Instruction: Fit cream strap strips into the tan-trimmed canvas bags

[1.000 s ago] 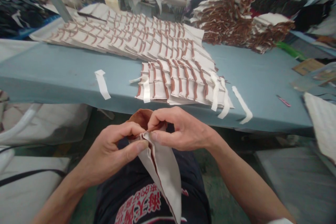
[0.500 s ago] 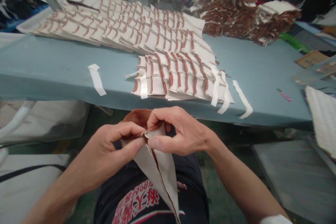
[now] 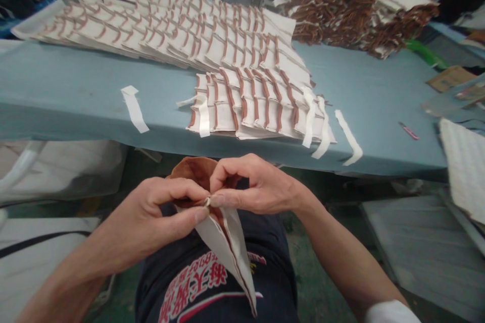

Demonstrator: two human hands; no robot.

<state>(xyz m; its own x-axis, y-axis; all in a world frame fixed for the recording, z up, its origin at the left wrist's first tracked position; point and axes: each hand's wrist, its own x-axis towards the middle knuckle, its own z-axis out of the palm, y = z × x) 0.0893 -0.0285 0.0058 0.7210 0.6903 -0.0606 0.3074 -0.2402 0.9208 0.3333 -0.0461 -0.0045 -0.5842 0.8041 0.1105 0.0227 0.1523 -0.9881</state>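
Note:
Between my hands hangs a piece of white fabric with a brown face [image 3: 231,239], folded along a seam and tapering to a point over my dark printed apron [image 3: 204,287]. My left hand [image 3: 170,209] pinches the fabric's upper edge between thumb and forefinger. Right beside it, my right hand [image 3: 252,186] pinches the same edge, thumb in front and fingers curled behind. The two thumb tips nearly meet at a small pale fold. A brown part of the piece [image 3: 193,169] bulges up behind the fingers; the fabric under the fingertips is hidden.
On the blue-covered table [image 3: 76,96] lie overlapping rows of white pieces with brown edges [image 3: 250,101]. White strips [image 3: 135,111] lie near the front edge. A tall brown-and-white stack [image 3: 333,5] stands at the back right. A small pink tool [image 3: 409,131] lies on the right.
My fingers have shifted slightly at the fabric's edge, and the right thumb now lies flatter against it. The fold below has opened a little, showing more brown. The whole view has moved slightly.

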